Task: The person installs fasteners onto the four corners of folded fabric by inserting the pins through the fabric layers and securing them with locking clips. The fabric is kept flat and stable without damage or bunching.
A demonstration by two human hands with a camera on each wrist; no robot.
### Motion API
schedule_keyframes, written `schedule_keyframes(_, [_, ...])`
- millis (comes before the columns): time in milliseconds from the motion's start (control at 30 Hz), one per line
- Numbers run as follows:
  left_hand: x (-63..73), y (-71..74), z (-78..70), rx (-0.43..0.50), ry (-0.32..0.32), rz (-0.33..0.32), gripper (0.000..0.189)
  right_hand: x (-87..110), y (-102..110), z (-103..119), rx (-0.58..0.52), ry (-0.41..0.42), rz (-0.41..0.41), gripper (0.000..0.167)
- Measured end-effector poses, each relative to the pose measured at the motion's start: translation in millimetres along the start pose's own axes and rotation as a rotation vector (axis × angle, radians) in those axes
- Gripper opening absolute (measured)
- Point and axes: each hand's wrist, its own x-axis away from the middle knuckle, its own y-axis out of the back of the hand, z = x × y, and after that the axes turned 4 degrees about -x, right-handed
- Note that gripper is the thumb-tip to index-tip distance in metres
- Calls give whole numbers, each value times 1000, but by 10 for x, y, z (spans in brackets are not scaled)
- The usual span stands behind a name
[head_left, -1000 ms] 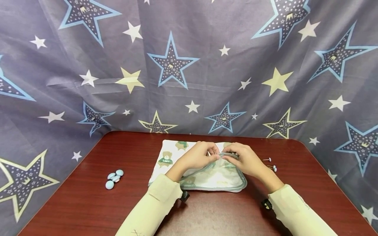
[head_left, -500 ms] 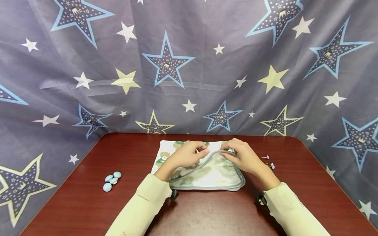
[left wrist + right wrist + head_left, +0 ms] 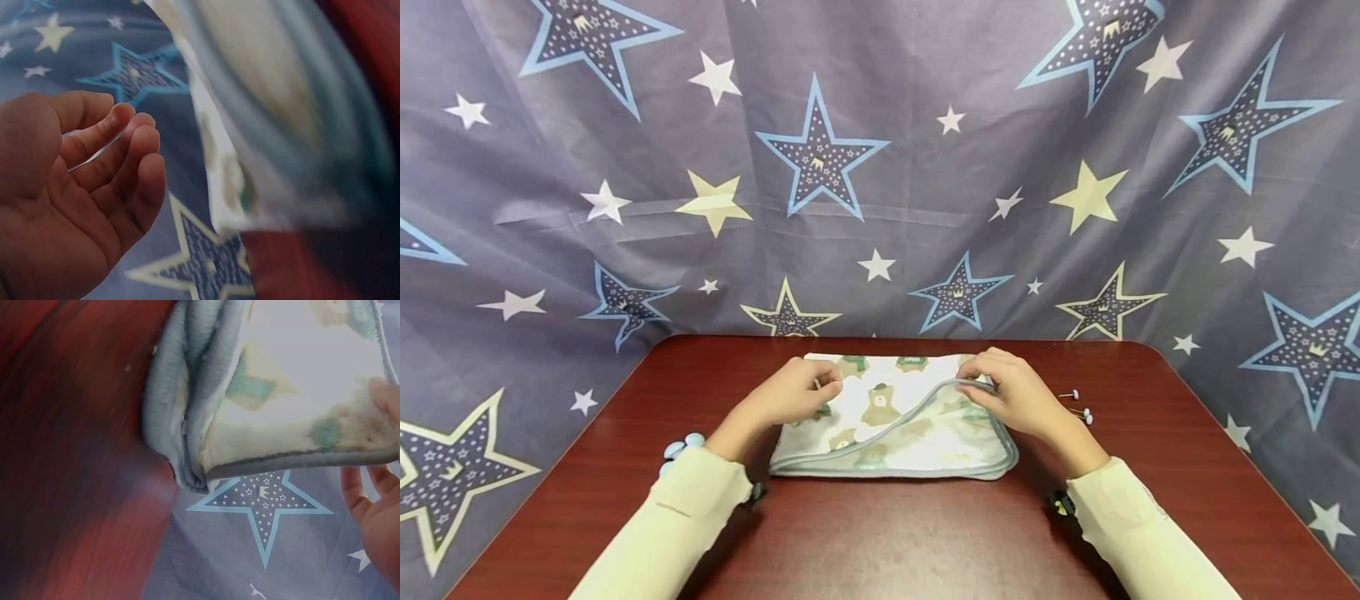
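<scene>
A folded white cloth (image 3: 936,442), printed with bears and edged in grey-blue, lies across the middle of the table in the head view. My right hand (image 3: 1018,396) pinches a lifted edge of its top layer near the far right corner; the right wrist view shows the thumb above the cloth (image 3: 281,425) and fingers beneath. At the cloth's left side, my left hand (image 3: 792,393) hovers with fingers loosely bent. In the left wrist view, that hand (image 3: 81,181) is apart from the cloth (image 3: 262,87) and nothing is visible in its grasp.
Several light blue caps (image 3: 673,450) lie on the red-brown table (image 3: 925,542) at left, partly hidden by the left sleeve. A few pins with light blue heads (image 3: 1086,416) lie right of the cloth. A star-patterned curtain (image 3: 887,167) hangs behind the table.
My left hand has left the cloth's raised edge and moved left to the cloth's left side. The right hand keeps its hold on the edge, which now slopes down leftward.
</scene>
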Motion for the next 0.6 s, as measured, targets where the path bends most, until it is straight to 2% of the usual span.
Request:
schedule_keyframes(167, [259, 94, 365, -149, 41, 25, 8, 2, -5, -24, 17, 13, -5, 20])
schedule_keyframes(333, [525, 272, 667, -285, 80, 67, 9, 4, -20, -37, 35, 21, -3, 20])
schedule_keyframes(500, [705, 450, 913, -336, 120, 121, 9, 10, -20, -42, 47, 25, -5, 19])
schedule_keyframes(600, [790, 537, 1014, -334, 143, 190, 11, 14, -18, -49, 40, 23, -5, 19])
